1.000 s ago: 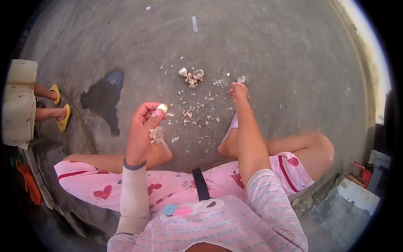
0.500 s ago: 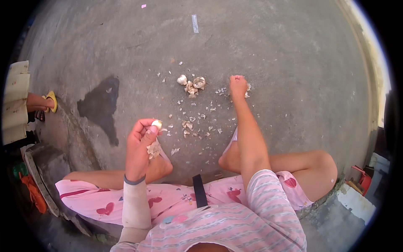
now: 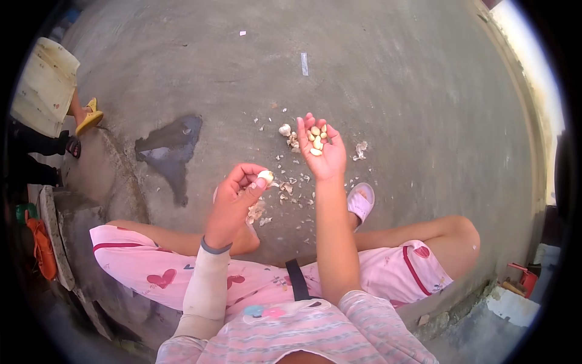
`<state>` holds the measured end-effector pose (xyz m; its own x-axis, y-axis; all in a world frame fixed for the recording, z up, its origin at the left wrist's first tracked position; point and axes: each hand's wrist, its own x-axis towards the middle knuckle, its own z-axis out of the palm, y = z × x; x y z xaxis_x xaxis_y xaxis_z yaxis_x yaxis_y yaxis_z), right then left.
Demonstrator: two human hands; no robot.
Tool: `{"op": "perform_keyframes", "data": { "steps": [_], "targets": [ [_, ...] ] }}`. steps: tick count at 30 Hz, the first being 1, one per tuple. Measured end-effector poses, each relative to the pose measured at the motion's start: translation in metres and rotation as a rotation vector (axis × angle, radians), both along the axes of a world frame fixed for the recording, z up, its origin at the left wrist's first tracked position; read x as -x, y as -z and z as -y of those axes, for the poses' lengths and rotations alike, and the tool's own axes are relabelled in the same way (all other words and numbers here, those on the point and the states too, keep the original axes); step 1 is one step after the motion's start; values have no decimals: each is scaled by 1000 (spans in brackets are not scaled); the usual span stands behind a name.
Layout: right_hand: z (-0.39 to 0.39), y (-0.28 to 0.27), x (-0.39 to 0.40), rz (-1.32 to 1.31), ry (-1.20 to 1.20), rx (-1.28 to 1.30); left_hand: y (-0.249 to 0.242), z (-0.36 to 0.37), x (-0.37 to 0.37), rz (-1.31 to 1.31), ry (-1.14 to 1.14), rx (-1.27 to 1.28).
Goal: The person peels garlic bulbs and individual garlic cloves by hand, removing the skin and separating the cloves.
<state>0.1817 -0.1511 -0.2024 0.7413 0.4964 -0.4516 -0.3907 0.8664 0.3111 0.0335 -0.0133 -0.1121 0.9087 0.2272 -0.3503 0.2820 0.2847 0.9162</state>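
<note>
My left hand point(image 3: 229, 203) pinches a pale garlic clove point(image 3: 266, 176) between thumb and fingertips, above the ground. Palm up, my right hand point(image 3: 330, 162) cradles several peeled garlic cloves point(image 3: 317, 144), its fingers slightly curled around them. Just beyond it a whitish garlic bulb point(image 3: 285, 130) lies on the concrete, beside a clump of garlic skins point(image 3: 294, 142) partly hidden by the right fingers. More papery skin point(image 3: 256, 212) lies close to my left wrist. Scraps of peel are scattered between both hands.
Another person's foot in a yellow slipper point(image 3: 90, 121) is at the left, by a dark wet patch point(image 3: 173, 151) on the concrete floor point(image 3: 418, 121). An orange object point(image 3: 41, 246) is at lower left, a red one point(image 3: 528, 281) at far right. A clear strip point(image 3: 304, 64) lies ahead.
My right hand was a closed fist farther right; it has moved left and turned palm up, revealing the cloves. My left hand still pinches its clove. The view has shifted, and a second person's legs show.
</note>
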Motion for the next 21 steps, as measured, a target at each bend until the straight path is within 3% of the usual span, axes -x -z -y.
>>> {"op": "perform_keyframes", "data": {
  "steps": [5, 9, 12, 15, 18, 21],
  "targets": [
    [-16, -53, 50, 66, -259, 43, -8, 9, 7, 72, 249, 62],
    [-13, -63, 83, 289, -283, 69, -15, 11, 13, 202, 201, 3],
    [-4, -72, 90, 115, -250, 116, -25, 7, 20, 194, 158, -13],
    [20, -63, 91, 337, -340, 75, -36, 5, 27, 140, 36, -62],
    [37, -95, 99, 704, -462, 345, -41, 9, 27, 192, -45, -65],
    [34, -120, 114, 900, -574, 923, -45, 15, 31, 204, -67, -67]
  ]
}}
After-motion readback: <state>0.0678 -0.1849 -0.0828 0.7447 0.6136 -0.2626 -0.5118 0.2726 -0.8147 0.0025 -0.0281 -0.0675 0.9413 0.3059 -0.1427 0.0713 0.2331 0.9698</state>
